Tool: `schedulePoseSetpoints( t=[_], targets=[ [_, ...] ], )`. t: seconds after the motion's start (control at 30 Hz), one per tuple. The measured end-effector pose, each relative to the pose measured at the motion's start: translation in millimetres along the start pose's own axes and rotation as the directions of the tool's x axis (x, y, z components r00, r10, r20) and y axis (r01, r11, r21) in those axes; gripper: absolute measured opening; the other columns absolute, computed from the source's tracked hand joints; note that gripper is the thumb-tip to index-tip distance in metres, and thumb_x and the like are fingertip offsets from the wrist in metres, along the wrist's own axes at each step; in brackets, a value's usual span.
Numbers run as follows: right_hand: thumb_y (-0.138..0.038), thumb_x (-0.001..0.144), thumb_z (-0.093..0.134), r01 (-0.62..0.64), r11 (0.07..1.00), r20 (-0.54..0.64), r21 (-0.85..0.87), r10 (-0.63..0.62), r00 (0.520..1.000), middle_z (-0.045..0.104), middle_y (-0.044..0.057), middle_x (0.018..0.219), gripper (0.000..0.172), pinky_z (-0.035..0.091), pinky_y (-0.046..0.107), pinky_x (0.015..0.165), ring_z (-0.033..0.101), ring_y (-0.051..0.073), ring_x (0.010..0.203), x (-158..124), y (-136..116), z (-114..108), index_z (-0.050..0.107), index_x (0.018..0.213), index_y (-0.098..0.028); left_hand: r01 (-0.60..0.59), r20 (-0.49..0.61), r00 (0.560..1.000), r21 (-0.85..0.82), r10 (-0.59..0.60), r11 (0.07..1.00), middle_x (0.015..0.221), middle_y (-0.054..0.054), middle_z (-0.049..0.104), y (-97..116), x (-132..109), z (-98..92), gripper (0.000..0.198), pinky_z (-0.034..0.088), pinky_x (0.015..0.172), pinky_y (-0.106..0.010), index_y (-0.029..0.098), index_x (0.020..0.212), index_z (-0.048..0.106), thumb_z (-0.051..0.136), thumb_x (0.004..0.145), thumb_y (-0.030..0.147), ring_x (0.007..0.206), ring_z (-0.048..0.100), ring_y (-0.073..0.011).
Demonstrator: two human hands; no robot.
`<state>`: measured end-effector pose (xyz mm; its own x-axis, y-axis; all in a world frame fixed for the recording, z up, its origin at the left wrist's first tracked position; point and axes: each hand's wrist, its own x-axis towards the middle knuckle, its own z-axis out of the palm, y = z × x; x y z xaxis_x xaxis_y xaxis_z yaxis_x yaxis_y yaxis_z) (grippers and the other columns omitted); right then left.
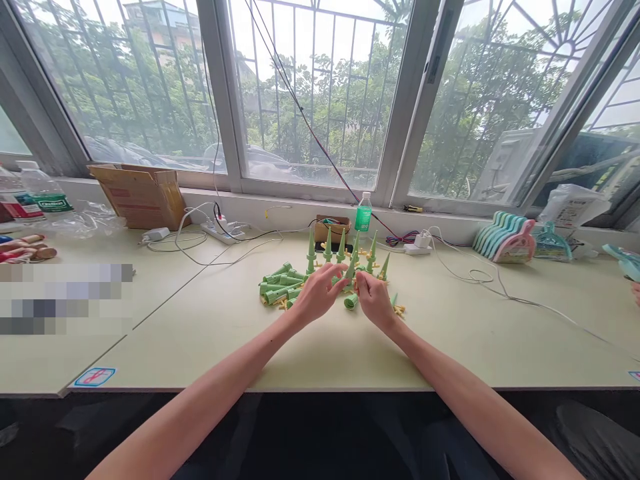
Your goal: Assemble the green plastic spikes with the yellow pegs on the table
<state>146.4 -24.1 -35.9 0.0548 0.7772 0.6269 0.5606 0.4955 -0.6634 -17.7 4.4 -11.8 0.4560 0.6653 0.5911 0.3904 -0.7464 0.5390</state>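
My left hand point(321, 291) is curled round the lower part of a green plastic watering spike point(353, 261), which points upward between my hands. My right hand point(374, 297) is closed close beside it, fingers pinched together; a bit of yellow shows at the fingertips, but what they grip is mostly hidden. Behind my hands several green spikes point(311, 250) stand upright on the table, with small yellow valves point(374, 266) on their sides. Left of my left hand lies a pile of green tubes point(276, 292). A short green piece point(351, 302) lies below my hands.
A green-labelled bottle point(363, 215) and a small cardboard box point(333, 230) stand behind the spikes. White cables run across the table point(210, 347) to a power strip point(223, 230). Hangers point(505, 239) stand at right, a larger carton point(140, 198) at left. Someone's hand shows at the right edge.
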Motion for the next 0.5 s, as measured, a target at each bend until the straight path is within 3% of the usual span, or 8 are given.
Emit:
schedulePoseSetpoints(
  t=[0.1, 0.2, 0.4, 0.5],
  targets=[
    [-0.046, 0.098, 0.031, -0.013, 1.000, -0.019, -0.011, 0.013, 1.000, 0.041, -0.004, 0.053, 0.043, 0.029, 0.025, 0.051, 0.037, 0.011, 0.048, 0.2, -0.1, -0.7, 0.041, 0.065, -0.020, 0.112, -0.010, 0.994, -0.057, -0.113, 0.992, 0.069, 0.001, 0.058, 3.7, 0.4, -1.6, 0.037, 0.039, 0.052, -0.020, 0.021, 0.103, 0.061, 0.045, 0.091, 0.051, 0.048, 0.044, -0.0082],
    [-0.045, 0.098, 0.032, -0.005, 1.000, -0.019, -0.021, 0.005, 1.000, 0.040, -0.004, 0.054, 0.042, 0.030, 0.024, 0.052, 0.037, 0.011, 0.049, -0.5, 0.7, -0.9, 0.040, 0.065, -0.020, 0.217, 0.050, 0.976, -0.208, -0.212, 0.954, 0.049, 0.004, 0.051, 5.6, 1.2, -3.5, 0.043, 0.035, 0.044, -0.020, 0.019, 0.090, 0.059, 0.040, 0.090, 0.057, 0.039, 0.042, -0.0085],
    [-0.044, 0.098, 0.031, 0.055, 0.998, 0.061, -0.004, -0.055, 0.997, 0.044, -0.002, 0.059, 0.040, 0.031, 0.024, 0.053, 0.037, 0.011, 0.052, -2.3, 0.9, 0.5, 0.039, 0.066, -0.020, 0.443, 0.347, 0.889, -0.492, -0.298, 0.749, 0.052, -0.001, 0.059, 5.3, 3.1, -5.4, 0.050, 0.035, 0.037, -0.020, 0.016, 0.089, 0.052, 0.044, 0.085, 0.066, 0.035, 0.048, -0.0099],
    [-0.043, 0.098, 0.031, 0.059, 0.998, 0.071, -0.001, -0.059, 0.996, 0.044, -0.002, 0.058, 0.040, 0.031, 0.024, 0.053, 0.037, 0.011, 0.052, -2.0, 1.8, 0.6, 0.039, 0.066, -0.020, 0.495, 0.412, 0.861, -0.541, -0.298, 0.680, 0.056, -0.002, 0.061, 5.4, 3.5, -7.2, 0.052, 0.037, 0.038, -0.020, 0.015, 0.091, 0.051, 0.050, 0.082, 0.066, 0.039, 0.052, -0.0102]
  ],
)
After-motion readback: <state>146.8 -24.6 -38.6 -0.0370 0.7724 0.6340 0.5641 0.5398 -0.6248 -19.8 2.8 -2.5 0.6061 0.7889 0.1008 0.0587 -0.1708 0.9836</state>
